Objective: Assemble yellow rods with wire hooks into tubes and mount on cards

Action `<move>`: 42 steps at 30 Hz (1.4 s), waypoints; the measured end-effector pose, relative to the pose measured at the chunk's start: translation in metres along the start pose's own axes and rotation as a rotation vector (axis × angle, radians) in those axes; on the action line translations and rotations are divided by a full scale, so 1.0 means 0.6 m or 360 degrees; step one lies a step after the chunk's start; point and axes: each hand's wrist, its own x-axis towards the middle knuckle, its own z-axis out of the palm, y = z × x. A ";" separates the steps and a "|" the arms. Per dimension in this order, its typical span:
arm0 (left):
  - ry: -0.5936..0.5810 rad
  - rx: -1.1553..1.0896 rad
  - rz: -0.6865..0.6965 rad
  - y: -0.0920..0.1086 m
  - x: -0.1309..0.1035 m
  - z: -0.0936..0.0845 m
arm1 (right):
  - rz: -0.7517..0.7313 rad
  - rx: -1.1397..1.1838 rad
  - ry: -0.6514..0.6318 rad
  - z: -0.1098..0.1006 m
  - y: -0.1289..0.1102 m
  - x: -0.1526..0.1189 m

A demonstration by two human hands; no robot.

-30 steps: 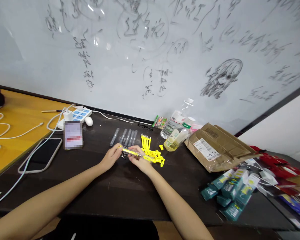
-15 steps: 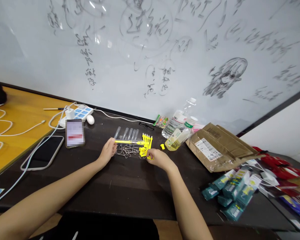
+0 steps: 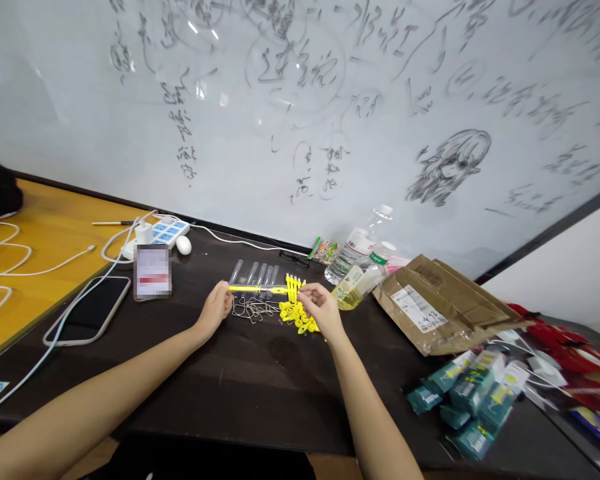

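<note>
A: What lies left of the yellow rod?

B: Farthest off, white cables on the orange desk. Nearer the rod, on the dark table, a phone, a blurred card and, behind them, a power strip with a white mouse beside it.

A: And the rod itself?

B: It runs level just above the table, in front of a row of clear tubes. The left hand pinches its left end between thumb and fingertips. Thin wire clips lie right under the rod.

A: The other end?

B: The right hand meets it there, fingers curled in close, touching the rod's tip or one of the small yellow parts heaped just below. Which one it grips, I cannot tell.

A: Right of the rod?

B: Plastic bottles lying down, then a torn cardboard box, and well beyond it teal packets and red packaging. A scribbled whiteboard stands behind everything.
</note>
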 end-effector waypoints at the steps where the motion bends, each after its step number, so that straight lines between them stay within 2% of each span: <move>1: 0.0002 0.0003 0.0004 0.000 0.000 0.000 | 0.0032 0.0135 0.0051 0.004 -0.002 0.001; 5: 0.0014 0.0019 0.0014 0.001 0.000 0.000 | 0.0099 0.0315 0.0056 0.013 -0.006 0.001; 13: -0.0002 0.0046 0.0013 0.004 -0.002 0.003 | 0.0119 0.0300 0.0023 0.015 -0.007 -0.003; 18: -0.0050 0.0039 0.0012 0.007 -0.005 0.006 | 0.0103 0.0265 -0.0022 0.021 0.006 -0.005; 26: -0.0099 0.0090 -0.0040 0.000 0.000 0.001 | 0.0083 0.0331 -0.0012 0.038 0.021 -0.009; 31: -0.0060 0.0070 -0.0132 0.001 0.001 0.000 | 0.0118 0.0442 -0.0002 0.051 0.021 -0.013; 42: -0.0013 0.0045 -0.0101 0.002 0.002 0.000 | 0.0130 0.0769 -0.0183 0.065 0.036 -0.020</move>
